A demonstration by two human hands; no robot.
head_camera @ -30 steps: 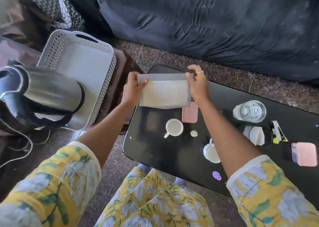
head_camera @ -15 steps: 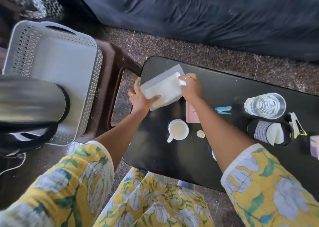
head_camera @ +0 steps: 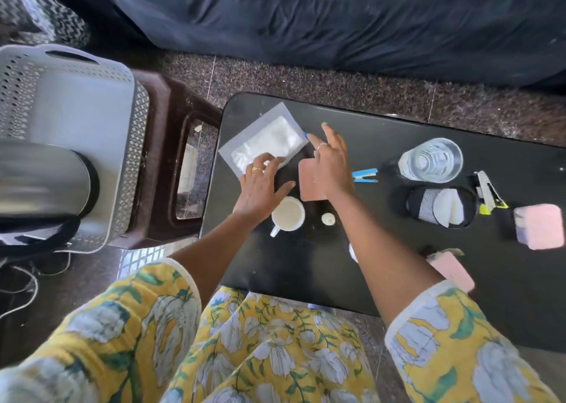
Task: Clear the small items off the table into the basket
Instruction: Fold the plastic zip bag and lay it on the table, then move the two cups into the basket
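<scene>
Eyeing the flat pouch (head_camera: 264, 144) under my left hand (head_camera: 260, 189), right hand (head_camera: 333, 165) beside it, all fingers (head_camera: 330, 135) spread, I figured pinching a corner beat sliding it to the basket (head_camera: 134, 157).

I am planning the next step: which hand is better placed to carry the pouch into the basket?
Probably left: the left hand touches the pouch on the side nearest the basket; the right hand is farther, over the pink card.

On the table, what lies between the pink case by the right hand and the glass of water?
A small blue clip lies there, between the pink case and the glass; the head view shows it.
</scene>
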